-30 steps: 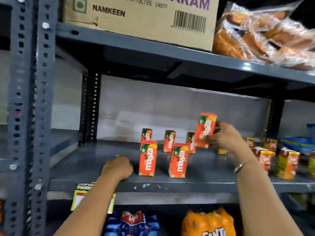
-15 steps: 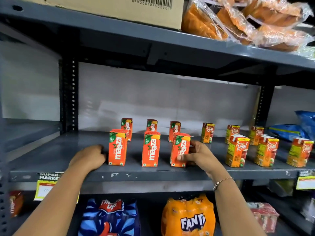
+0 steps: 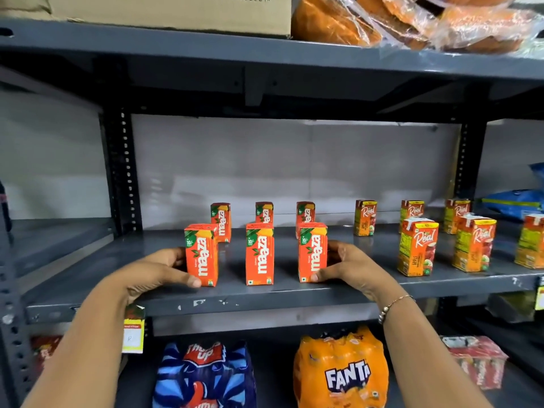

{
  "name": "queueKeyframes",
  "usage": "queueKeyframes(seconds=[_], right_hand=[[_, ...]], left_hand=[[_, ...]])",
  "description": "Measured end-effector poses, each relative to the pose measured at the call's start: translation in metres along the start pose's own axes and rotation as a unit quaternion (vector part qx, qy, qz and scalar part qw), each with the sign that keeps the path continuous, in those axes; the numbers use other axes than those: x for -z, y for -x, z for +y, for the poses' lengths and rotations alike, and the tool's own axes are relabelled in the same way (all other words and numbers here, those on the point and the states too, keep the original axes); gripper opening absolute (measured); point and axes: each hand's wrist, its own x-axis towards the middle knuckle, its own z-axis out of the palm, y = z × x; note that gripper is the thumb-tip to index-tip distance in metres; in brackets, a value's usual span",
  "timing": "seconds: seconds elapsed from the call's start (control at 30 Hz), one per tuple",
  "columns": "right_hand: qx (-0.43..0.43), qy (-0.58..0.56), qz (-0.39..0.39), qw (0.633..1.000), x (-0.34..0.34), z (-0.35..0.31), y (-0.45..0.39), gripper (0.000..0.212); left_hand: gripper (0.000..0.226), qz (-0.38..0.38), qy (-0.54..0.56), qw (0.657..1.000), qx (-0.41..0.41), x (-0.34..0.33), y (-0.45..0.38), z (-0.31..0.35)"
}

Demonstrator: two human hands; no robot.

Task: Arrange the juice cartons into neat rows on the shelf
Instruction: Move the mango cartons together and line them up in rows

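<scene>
Orange Maaza cartons stand upright in two rows of three on the grey shelf (image 3: 282,295). In the front row, my left hand (image 3: 153,269) grips the left front carton (image 3: 202,254) from its left side. The middle front carton (image 3: 259,254) stands free. My right hand (image 3: 350,266) wraps the right front carton (image 3: 312,251) from the right, thumb at its base. Behind them stand the back row cartons (image 3: 221,220), (image 3: 264,212), (image 3: 305,212). To the right, several Real cartons (image 3: 417,245) stand in similar rows.
A cardboard box (image 3: 176,10) and bagged snacks (image 3: 412,22) sit on the upper shelf. Below are a Thums Up pack (image 3: 206,375), a Fanta pack (image 3: 341,372) and a red pack (image 3: 477,360). A slotted upright post (image 3: 123,172) stands left; a blue bag (image 3: 515,203) lies far right.
My right hand carried a Maaza carton down from the air to the front row's right end. My left hand moved from the shelf edge onto the left front carton. The view shifted right.
</scene>
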Motion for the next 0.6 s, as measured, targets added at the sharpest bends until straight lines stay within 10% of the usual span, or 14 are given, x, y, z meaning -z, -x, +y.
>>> queueKeyframes(seconds=[0.17, 0.6], right_hand=[[0.002, 0.002, 0.001, 1.000, 0.0000, 0.0001, -0.0001, 0.042], [-0.005, 0.010, 0.010, 1.000, 0.0007, -0.0016, 0.0032, 0.041]], left_hand=[[0.066, 0.059, 0.008, 0.998, -0.004, -0.0089, -0.0027, 0.0011], [0.097, 0.048, 0.024, 0.998, -0.025, -0.0081, 0.0000, -0.0047]])
